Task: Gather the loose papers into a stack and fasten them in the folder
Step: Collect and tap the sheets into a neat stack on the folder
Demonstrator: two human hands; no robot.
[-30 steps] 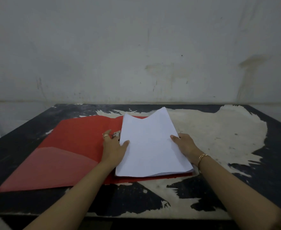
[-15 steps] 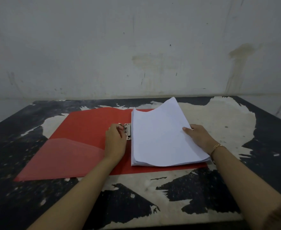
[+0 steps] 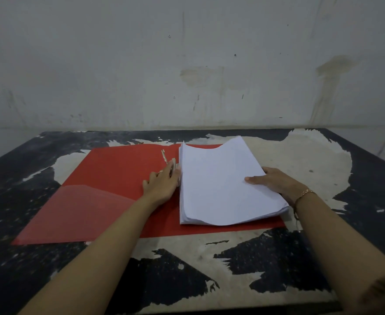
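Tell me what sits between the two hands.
The white paper stack, lying on the open red folder. The left hand is at its spine-side edge by the metal clip; the right hand rests on its other side. Head view.

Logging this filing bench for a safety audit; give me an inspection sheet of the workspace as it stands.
Surface: table, black coating peeled in large patches.
Job's things: red folder open flat; paper stack on its right half, beside the metal clip at the spine.
Clutter: nothing seen.
Hands: left hand touches the clip, grip unclear; right hand rests on the stack's right edge.
Cables: nothing seen.
Surroundings: stained wall behind the table.
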